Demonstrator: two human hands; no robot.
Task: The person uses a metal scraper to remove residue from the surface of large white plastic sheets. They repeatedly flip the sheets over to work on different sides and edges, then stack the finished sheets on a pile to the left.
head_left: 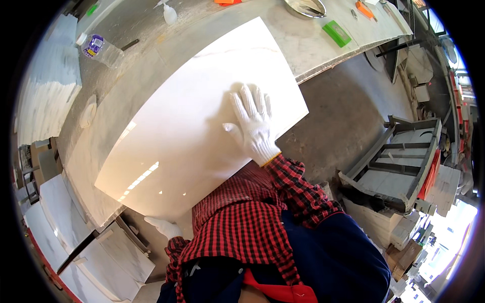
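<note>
A large, glossy white stone slab [182,116] lies at an angle on the workbench, its near right part reaching past the bench edge toward my body. My right hand [255,123], in a white knitted glove, rests flat on the slab's right part with fingers spread. Just off the slab's near left edge is my left hand [165,229], also in a white glove and low at my side. A finger of it stretches out to the left; the other fingers are partly hidden. I see nothing held in it, and cannot tell whether it touches the slab.
On the marble-topped bench [116,96] are a plastic bottle [101,50], a crumpled glove [88,112], a squeeze bottle [170,14], a metal bowl [305,7] and a green box [336,33]. Stacked slabs [48,96] stand at left; a metal frame [399,161] is at right.
</note>
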